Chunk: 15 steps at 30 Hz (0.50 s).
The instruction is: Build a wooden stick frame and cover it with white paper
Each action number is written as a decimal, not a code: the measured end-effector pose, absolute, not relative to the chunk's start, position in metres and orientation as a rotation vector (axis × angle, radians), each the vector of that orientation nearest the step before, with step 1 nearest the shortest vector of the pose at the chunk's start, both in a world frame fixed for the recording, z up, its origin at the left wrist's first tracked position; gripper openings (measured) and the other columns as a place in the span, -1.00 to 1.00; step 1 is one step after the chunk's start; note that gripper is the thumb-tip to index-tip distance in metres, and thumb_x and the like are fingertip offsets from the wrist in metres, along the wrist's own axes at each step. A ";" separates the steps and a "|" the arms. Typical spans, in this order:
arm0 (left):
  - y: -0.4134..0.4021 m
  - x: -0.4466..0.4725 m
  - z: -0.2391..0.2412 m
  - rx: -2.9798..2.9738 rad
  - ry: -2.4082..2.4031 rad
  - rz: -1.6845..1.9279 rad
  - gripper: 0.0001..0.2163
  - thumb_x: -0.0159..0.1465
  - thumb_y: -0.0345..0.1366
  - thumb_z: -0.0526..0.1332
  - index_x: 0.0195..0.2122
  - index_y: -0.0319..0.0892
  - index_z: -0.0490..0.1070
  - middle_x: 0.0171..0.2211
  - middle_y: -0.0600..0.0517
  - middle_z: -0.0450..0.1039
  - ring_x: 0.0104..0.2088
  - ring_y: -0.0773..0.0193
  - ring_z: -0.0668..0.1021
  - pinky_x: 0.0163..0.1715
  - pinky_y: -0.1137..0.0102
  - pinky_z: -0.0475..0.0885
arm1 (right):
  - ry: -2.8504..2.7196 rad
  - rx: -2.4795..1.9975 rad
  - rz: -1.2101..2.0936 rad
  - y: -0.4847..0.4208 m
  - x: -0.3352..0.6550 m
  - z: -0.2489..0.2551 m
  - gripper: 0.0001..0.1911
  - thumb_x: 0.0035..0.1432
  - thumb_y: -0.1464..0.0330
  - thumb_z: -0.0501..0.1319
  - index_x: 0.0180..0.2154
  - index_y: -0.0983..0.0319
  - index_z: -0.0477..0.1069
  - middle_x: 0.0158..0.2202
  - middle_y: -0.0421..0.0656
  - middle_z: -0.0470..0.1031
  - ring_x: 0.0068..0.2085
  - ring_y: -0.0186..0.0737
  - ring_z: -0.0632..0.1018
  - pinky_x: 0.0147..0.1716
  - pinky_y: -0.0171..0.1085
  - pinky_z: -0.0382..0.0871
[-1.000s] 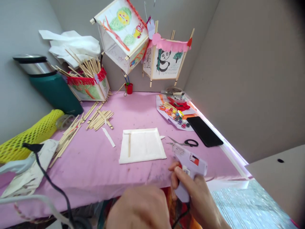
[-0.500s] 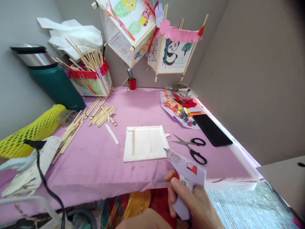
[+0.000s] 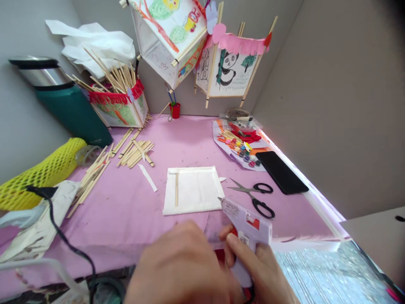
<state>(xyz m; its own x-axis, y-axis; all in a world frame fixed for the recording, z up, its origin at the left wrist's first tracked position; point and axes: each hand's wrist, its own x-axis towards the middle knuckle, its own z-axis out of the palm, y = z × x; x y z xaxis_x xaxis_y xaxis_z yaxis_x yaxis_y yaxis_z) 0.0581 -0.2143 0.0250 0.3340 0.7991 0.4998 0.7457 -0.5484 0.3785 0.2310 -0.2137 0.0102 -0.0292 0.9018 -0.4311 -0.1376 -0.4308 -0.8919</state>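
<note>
My right hand [image 3: 259,270] grips a pale lilac glue gun [image 3: 247,223] at the table's front edge, its nozzle close to the right front corner of a white paper square [image 3: 196,190] framed with wooden sticks. One loose stick [image 3: 176,189] lies on the square's left part. My left hand [image 3: 180,270] is raised in front of the table edge, close to the glue gun's handle; I see only its back, blurred, and its fingers are hidden.
Black-handled scissors [image 3: 256,194] and a black phone [image 3: 281,171] lie right of the square. Paint pots and red scraps [image 3: 240,145] sit behind them. Wooden sticks [image 3: 133,152] lie at left. Two paper lanterns [image 3: 228,63] hang over the back. A black cable [image 3: 63,236] runs at front left.
My left hand dropped almost out of view half a second ago and has come back up beside the glue gun. The glue gun has stayed near the square's corner.
</note>
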 end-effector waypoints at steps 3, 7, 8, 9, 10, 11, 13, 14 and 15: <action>-0.184 0.058 0.018 2.448 1.572 1.020 -0.81 0.29 -0.37 0.08 -0.11 -0.08 0.41 -0.22 -0.04 0.45 -0.17 0.15 0.44 -0.21 0.20 0.41 | -0.915 -1.444 1.596 -0.211 0.238 0.008 -0.58 0.09 0.00 0.21 -0.36 0.26 0.31 -0.70 -0.29 0.30 -0.67 -0.41 0.34 -0.66 -0.42 0.12; -0.166 0.051 -0.001 2.484 1.797 0.837 -0.77 0.23 -0.38 0.17 -0.07 -0.21 0.40 -0.15 -0.12 0.40 -0.11 0.00 0.36 -0.15 0.04 0.32 | -0.968 -1.442 1.708 -0.206 0.243 0.007 -0.56 0.13 0.01 0.18 -0.50 0.26 0.29 -0.74 -0.27 0.29 -0.67 -0.41 0.34 -0.65 -0.43 0.10; -0.165 0.051 -0.005 2.486 1.806 0.799 -0.77 0.22 -0.37 0.18 -0.09 -0.21 0.41 -0.18 -0.11 0.40 -0.13 0.00 0.36 -0.17 0.04 0.31 | -0.972 -1.446 1.732 -0.205 0.243 0.008 -0.55 0.13 0.01 0.18 -0.52 0.26 0.27 -0.74 -0.26 0.30 -0.67 -0.41 0.34 -0.64 -0.43 0.11; -0.165 0.050 -0.008 2.481 1.803 0.774 -0.79 0.22 -0.35 0.19 -0.11 -0.20 0.42 -0.22 -0.09 0.40 -0.15 0.01 0.36 -0.18 0.05 0.30 | -0.976 -1.450 1.749 -0.204 0.243 0.009 -0.54 0.12 0.01 0.19 -0.53 0.25 0.26 -0.73 -0.26 0.30 -0.67 -0.41 0.35 -0.64 -0.43 0.11; -0.165 0.050 -0.011 2.472 1.794 0.763 -0.81 0.22 -0.35 0.20 -0.13 -0.19 0.43 -0.26 -0.07 0.40 -0.18 0.03 0.36 -0.19 0.06 0.30 | -0.981 -1.451 1.760 -0.204 0.243 0.010 -0.54 0.11 0.01 0.20 -0.54 0.25 0.25 -0.72 -0.26 0.31 -0.67 -0.41 0.36 -0.64 -0.43 0.12; -0.165 0.050 -0.013 2.460 1.785 0.769 -0.83 0.21 -0.35 0.20 -0.16 -0.18 0.44 -0.30 -0.05 0.39 -0.20 0.05 0.36 -0.20 0.08 0.29 | -0.987 -1.452 1.768 -0.203 0.243 0.010 -0.54 0.11 0.01 0.20 -0.54 0.25 0.25 -0.71 -0.27 0.32 -0.67 -0.41 0.37 -0.64 -0.43 0.12; -0.165 0.052 -0.016 2.433 1.766 0.828 -0.88 0.22 -0.39 0.19 -0.22 -0.16 0.45 -0.34 -0.03 0.38 -0.24 0.09 0.35 -0.21 0.11 0.28 | -1.002 -1.453 1.781 -0.202 0.242 0.010 -0.53 0.11 0.01 0.20 -0.55 0.26 0.26 -0.71 -0.27 0.31 -0.67 -0.42 0.36 -0.64 -0.43 0.11; -0.165 0.052 -0.017 2.423 1.751 0.873 -0.89 0.23 -0.41 0.17 -0.25 -0.16 0.46 -0.35 -0.02 0.37 -0.24 0.11 0.35 -0.21 0.12 0.27 | -1.011 -1.453 1.790 -0.202 0.242 0.009 -0.52 0.11 0.01 0.19 -0.56 0.26 0.26 -0.72 -0.27 0.30 -0.68 -0.43 0.35 -0.64 -0.43 0.11; -0.166 0.053 -0.017 2.416 1.729 0.921 -0.88 0.24 -0.43 0.16 -0.27 -0.15 0.46 -0.36 -0.01 0.37 -0.25 0.12 0.35 -0.20 0.13 0.26 | -1.016 -1.450 1.801 -0.202 0.241 0.008 -0.51 0.12 0.00 0.18 -0.57 0.27 0.27 -0.72 -0.27 0.29 -0.68 -0.43 0.35 -0.65 -0.43 0.11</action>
